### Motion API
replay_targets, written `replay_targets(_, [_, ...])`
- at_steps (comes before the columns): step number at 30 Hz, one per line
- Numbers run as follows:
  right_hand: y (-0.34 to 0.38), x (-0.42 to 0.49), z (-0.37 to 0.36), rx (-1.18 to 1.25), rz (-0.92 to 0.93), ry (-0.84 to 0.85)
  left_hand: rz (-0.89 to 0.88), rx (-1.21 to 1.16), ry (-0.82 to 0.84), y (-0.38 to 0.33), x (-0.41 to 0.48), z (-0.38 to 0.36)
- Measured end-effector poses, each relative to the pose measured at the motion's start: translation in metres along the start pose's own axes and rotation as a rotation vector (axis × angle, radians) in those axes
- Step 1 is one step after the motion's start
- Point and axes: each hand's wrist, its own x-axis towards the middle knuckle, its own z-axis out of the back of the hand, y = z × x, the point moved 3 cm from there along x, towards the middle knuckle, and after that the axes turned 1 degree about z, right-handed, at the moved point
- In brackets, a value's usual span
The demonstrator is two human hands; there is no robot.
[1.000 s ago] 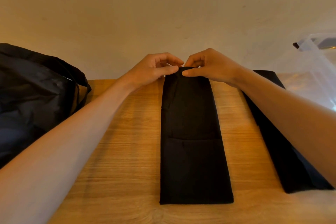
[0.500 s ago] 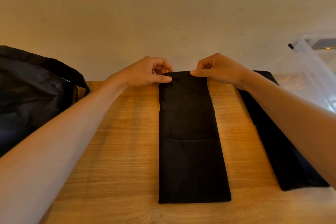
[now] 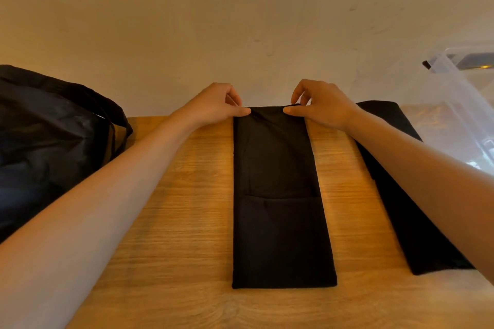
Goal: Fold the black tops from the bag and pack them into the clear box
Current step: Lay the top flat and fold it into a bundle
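Note:
A black top [image 3: 278, 195], folded into a long narrow strip, lies flat down the middle of the wooden table [image 3: 173, 208]. My left hand [image 3: 216, 105] pinches its far left corner between thumb and fingers. My right hand [image 3: 318, 104] pinches the far right corner the same way. A second black top [image 3: 401, 195], also a long strip, lies to the right, partly hidden under my right forearm. The black bag [image 3: 50, 136] stands at the left edge. The clear box [image 3: 459, 104] is at the far right.
A pale wall [image 3: 240, 21] rises directly behind the table's far edge. Bare wood shows between the bag and the middle top, and along the near edge.
My hands have moved apart along the top's far edge, from nearly touching at its middle to one at each corner. The top itself still lies flat.

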Motion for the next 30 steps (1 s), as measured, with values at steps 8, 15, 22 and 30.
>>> replay_targets(8, [-0.002, -0.016, 0.005, -0.025, -0.201, -0.158, 0.1, 0.038, -0.328, 0.005, -0.022, 0.004])
replay_targets(15, [0.007, -0.013, -0.01, 0.013, -0.323, -0.028, 0.199, 0.015, -0.167, -0.015, -0.024, -0.017])
replay_targets(22, [0.013, -0.016, 0.0, 0.089, -0.349, 0.062, 0.212, -0.364, -0.118, -0.023, -0.027, -0.011])
replay_targets(30, [0.023, -0.009, -0.002, 0.102, 0.021, 0.119, 0.079, -0.532, -0.14, -0.026, -0.024, -0.013])
